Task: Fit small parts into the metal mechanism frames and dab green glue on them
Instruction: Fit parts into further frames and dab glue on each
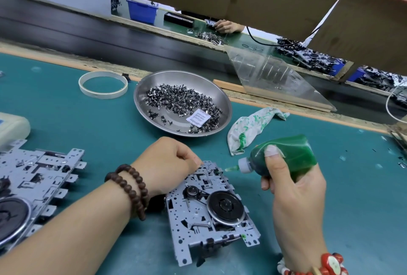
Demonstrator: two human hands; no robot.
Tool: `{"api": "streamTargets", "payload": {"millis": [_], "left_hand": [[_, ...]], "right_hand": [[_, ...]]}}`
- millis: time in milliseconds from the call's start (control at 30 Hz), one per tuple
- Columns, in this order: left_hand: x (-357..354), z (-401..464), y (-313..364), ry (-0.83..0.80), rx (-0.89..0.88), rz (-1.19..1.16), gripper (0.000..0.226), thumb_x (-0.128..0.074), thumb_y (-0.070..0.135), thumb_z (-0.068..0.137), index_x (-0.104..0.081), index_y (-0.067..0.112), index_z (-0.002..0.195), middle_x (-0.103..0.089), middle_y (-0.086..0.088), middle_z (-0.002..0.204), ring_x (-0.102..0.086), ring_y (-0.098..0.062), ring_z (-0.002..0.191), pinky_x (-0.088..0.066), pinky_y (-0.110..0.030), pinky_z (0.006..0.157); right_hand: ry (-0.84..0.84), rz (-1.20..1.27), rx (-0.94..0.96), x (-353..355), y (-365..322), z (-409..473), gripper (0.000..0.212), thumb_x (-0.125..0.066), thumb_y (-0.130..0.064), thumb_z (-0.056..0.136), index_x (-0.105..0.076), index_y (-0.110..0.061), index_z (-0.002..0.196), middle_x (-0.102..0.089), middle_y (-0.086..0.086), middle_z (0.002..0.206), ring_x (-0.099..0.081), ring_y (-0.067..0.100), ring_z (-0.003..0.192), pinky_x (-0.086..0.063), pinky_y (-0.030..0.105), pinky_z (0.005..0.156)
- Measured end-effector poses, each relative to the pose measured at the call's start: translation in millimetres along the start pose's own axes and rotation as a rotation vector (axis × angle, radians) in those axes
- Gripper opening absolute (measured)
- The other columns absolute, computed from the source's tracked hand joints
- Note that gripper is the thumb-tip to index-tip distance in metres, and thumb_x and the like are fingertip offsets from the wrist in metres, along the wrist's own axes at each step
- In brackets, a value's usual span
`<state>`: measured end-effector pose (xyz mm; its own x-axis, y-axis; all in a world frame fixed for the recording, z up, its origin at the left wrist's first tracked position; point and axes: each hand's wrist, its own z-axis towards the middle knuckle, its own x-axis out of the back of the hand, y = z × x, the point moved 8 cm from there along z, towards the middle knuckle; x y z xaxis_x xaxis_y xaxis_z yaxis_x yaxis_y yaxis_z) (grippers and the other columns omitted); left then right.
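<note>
A metal mechanism frame (198,215) with a black flywheel lies on the teal mat in front of me. My left hand (167,162), fingers curled, presses on the frame's far corner. My right hand (295,184) grips a green glue bottle (286,155) tipped sideways; its green nozzle tip points at that same far corner, just right of my left fingertips. A green dab shows on the frame's near right corner. A steel dish (222,100) behind holds several small dark parts (185,102) and a white desiccant packet.
A stack of more metal frames (37,177) lies at the left. A glue-stained rag (248,129) sits right of the dish, a white ring (103,85) left of it. A clear plastic guard (271,76) and a conveyor run behind; another person's hand (226,26) works opposite.
</note>
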<state>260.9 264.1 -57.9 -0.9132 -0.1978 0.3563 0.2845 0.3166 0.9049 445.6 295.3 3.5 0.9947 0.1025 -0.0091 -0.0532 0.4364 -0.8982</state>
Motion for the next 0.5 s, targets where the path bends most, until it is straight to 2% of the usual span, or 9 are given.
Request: {"api": "streamTargets", "payload": {"millis": [133,300,433,500], "left_hand": [[0.0,0.2,0.1,0.001,-0.014,0.002,0.017,-0.063,0.021,0.085,-0.072,0.016,0.072,-0.073,0.004,0.076,-0.068,-0.024,0.083,-0.056,-0.032,0.076],[-2.0,-0.8,0.2,-0.012,-0.053,0.010,0.015,-0.062,0.025,0.086,-0.070,0.018,0.076,-0.072,-0.011,0.084,-0.067,-0.029,0.086,-0.054,-0.040,0.083],[1.3,-0.3,7.0,0.049,-0.163,0.102,0.014,-0.061,0.029,0.086,-0.068,0.023,0.075,-0.070,-0.001,0.078,-0.064,-0.016,0.076,-0.050,-0.025,0.076],[3.9,0.6,10.2,0.085,-0.208,0.146,0.015,-0.061,0.030,0.086,-0.066,0.027,0.072,-0.067,0.006,0.071,-0.058,-0.007,0.067,-0.047,-0.020,0.070]], "right_hand": [[0.033,-0.042,-0.018,5.5,4.3,0.5,0.024,-0.062,-0.026,0.081,-0.055,-0.003,0.085,-0.068,-0.002,0.065,-0.050,0.004,0.047,-0.042,0.015,0.048],[0.071,-0.011,-0.058,10.3,8.5,1.8,0.021,-0.059,-0.029,0.080,-0.054,-0.008,0.082,-0.067,0.002,0.064,-0.046,0.007,0.046,-0.041,0.017,0.047],[0.055,0.061,-0.083,6.9,9.3,1.9,0.015,-0.056,-0.024,0.082,-0.050,-0.011,0.079,-0.062,-0.005,0.053,-0.044,0.001,0.041,-0.040,0.015,0.044],[0.089,0.102,-0.144,9.3,13.8,2.1,0.021,-0.066,-0.027,0.081,-0.051,-0.013,0.077,-0.059,-0.006,0.052,-0.041,0.001,0.040,-0.040,0.016,0.043]]}}
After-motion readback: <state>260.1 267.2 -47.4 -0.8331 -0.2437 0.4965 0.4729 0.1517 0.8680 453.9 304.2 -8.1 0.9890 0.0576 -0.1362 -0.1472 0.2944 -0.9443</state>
